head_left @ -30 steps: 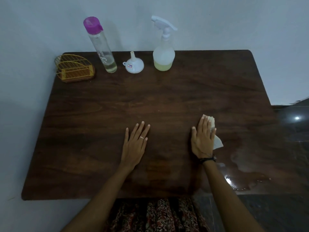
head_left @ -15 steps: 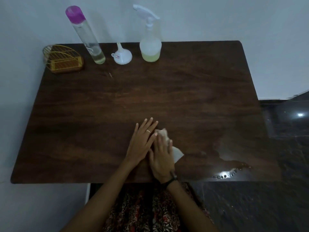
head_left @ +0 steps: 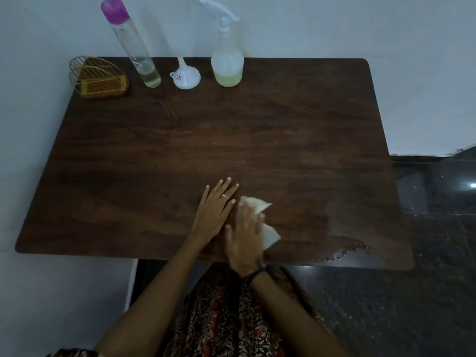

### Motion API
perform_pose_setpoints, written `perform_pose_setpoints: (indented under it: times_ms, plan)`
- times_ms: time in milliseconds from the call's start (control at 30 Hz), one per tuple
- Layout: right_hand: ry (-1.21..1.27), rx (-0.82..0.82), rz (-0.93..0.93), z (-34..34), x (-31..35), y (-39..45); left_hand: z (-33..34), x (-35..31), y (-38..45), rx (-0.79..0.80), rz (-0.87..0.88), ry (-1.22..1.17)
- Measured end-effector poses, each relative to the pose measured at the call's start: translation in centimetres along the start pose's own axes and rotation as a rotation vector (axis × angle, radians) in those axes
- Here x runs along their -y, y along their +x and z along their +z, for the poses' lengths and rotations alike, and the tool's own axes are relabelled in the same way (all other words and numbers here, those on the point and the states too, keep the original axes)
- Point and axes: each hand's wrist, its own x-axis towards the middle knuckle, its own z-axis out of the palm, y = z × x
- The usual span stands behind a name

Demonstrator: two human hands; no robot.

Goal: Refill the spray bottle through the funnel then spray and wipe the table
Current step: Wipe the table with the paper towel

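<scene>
On the dark wooden table my right hand presses flat on a white tissue near the front edge; the hand is blurred. Just left of it my left hand lies flat on the wood with straight fingers and a ring. At the back stand the white spray bottle with pale yellow liquid in its bottom, a white funnel mouth down, and a tall clear refill bottle with a purple cap.
A yellow wire holder sits at the table's back left corner. A wet patch with droplets glistens at the front right edge. White wall runs behind and to the left; dark tiled floor lies to the right.
My right hand slid the tissue left across the table from the right side to beside my left hand. The left hand stayed flat in place. The view shifted.
</scene>
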Motion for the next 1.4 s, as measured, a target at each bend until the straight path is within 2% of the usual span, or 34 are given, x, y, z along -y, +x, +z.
perform_pose_setpoints:
  times_ms: [100,200,333,500,567,633,700,833,933,1033,1167,1267,1333,1400]
  plan:
    - [-0.005,0.106,-0.258,1.5,4.1,-2.3,-0.9,-0.1,0.3,0.036,-0.004,-0.021]
    - [0.006,0.104,-0.325,1.3,3.1,-3.2,-0.9,-0.4,0.2,0.059,-0.007,0.031]
    - [-0.009,0.020,-0.149,-0.8,-3.4,-3.5,0.3,-1.2,0.0,0.011,-0.073,0.096]
    - [-0.063,-0.094,0.212,-3.8,-14.8,-2.6,2.5,-3.2,-0.4,-0.085,-0.045,0.177]
    - [-0.060,-0.084,0.356,-4.6,-16.9,-1.7,3.3,-4.2,0.0,-0.079,-0.022,0.184]
    - [-0.027,-0.079,0.423,-4.5,-15.9,-0.5,3.8,-5.1,0.6,-0.064,-0.024,0.183]
    - [0.005,-0.100,0.322,-3.6,-13.0,0.8,4.1,-5.6,0.9,-0.046,-0.038,0.185]
    - [0.010,-0.026,-0.056,-1.8,-6.3,2.7,3.4,-5.5,0.9,-0.048,-0.041,0.140]
    - [-0.013,0.009,-0.180,-2.0,-5.8,5.5,2.2,-4.8,1.7,-0.109,-0.086,0.053]
    - [-0.047,-0.012,-0.094,-3.1,-9.9,8.8,1.3,-4.6,3.3,-0.117,-0.055,0.080]
    - [-0.040,-0.124,0.211,-5.5,-17.7,12.3,1.7,-5.4,5.6,-0.035,-0.002,0.111]
    - [-0.036,-0.113,0.369,-6.4,-17.5,13.9,2.8,-5.5,6.6,0.006,0.003,0.173]
    - [-0.053,-0.093,0.302,-5.9,-15.1,14.7,3.2,-5.6,6.7,-0.017,0.000,0.206]
    - [-0.016,0.013,0.115,-5.5,-11.6,15.3,3.4,-5.2,6.6,-0.034,0.009,0.246]
